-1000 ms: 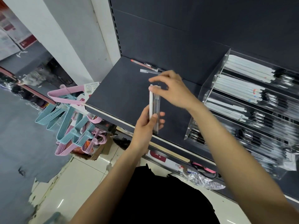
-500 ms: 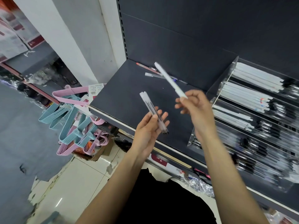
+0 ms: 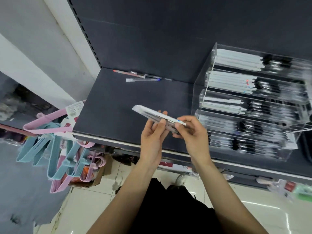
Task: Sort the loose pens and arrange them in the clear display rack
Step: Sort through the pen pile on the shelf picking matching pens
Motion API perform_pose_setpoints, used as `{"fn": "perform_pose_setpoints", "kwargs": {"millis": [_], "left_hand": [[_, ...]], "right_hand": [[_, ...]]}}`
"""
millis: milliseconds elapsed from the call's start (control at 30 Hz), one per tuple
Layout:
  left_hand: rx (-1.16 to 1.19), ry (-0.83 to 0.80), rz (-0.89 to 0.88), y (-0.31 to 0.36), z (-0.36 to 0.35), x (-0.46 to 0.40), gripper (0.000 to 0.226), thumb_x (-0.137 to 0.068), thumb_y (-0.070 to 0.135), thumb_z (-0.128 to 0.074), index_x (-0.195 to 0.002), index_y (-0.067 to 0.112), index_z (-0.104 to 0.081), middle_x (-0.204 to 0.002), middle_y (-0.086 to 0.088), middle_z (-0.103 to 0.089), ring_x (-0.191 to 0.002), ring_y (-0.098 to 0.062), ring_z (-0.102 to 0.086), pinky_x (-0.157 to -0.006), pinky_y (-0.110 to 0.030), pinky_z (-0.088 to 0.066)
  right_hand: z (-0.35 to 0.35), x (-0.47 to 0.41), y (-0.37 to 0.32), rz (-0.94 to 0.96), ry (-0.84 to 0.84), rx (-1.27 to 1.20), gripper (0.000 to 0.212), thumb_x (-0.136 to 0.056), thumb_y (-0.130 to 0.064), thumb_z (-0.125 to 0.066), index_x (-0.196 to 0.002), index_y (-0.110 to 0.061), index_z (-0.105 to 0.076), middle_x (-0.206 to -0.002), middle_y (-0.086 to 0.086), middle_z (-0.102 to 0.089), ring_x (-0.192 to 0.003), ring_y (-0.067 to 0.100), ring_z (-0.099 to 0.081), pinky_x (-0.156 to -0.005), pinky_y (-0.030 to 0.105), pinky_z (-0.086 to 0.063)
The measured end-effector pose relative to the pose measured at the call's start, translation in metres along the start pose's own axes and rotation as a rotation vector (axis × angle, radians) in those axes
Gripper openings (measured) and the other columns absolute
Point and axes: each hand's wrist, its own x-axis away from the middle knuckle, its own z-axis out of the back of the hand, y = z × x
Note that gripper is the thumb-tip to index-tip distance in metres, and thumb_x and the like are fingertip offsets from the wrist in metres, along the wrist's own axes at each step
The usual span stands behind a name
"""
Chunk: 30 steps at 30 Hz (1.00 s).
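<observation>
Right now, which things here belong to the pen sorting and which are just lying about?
Job:
pens in hand, held by left hand and right hand
loose pens at the back of the shelf
clear rack

Lying about:
hangers
cardboard box

My left hand [image 3: 152,137] and right hand [image 3: 190,132] bare, forearms bare, no sleeves showing, black garment [image 3: 168,208] below, pale shoe [image 3: 181,179]
</observation>
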Motion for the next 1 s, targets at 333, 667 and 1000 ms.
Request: {"fn": "perform_pose_setpoints", "kwargs": {"millis": [333, 667, 1000], "left_hand": [[-0.364, -0.077, 0.123, 0.000, -0.015, -0.008, 0.010, -0.090, 0.010, -0.062, -0.095, 0.005, -0.069, -0.079, -0.001, -0.073, -0.079, -0.011, -0.070, -0.069, -0.019, -0.055], [-0.293, 0.019, 0.049, -0.049, -0.087, -0.006, 0.013, -0.091, 0.012, -0.058, -0.098, 0.004, -0.066, -0.088, 0.003, -0.074, -0.083, -0.005, -0.068, -0.072, -0.017, -0.054], [-0.294, 0.194, -0.083, -0.066, -0.108, -0.005, 0.012, -0.094, 0.012, -0.056, -0.100, 0.002, -0.059, -0.090, 0.004, -0.073, -0.083, -0.005, -0.068, -0.070, -0.016, -0.052]], "right_hand": [[0.044, 0.008, -0.003, 0.042, -0.002, 0.335, 0.014, -0.082, -0.014, -0.072, -0.084, -0.021, -0.060, -0.080, -0.004, -0.069, -0.078, 0.013, -0.067, -0.075, 0.037, -0.055], [0.194, -0.057, -0.036, 0.466, 0.096, 0.783, 0.013, -0.079, -0.021, -0.075, -0.092, -0.019, -0.072, -0.082, -0.002, -0.068, -0.071, 0.013, -0.059, -0.066, 0.025, -0.046], [0.194, -0.125, -0.030, 0.759, -0.251, 1.626, 0.016, -0.068, -0.015, -0.084, -0.077, -0.017, -0.071, -0.073, -0.002, -0.063, -0.060, 0.018, -0.063, -0.042, 0.018, -0.037]]}}
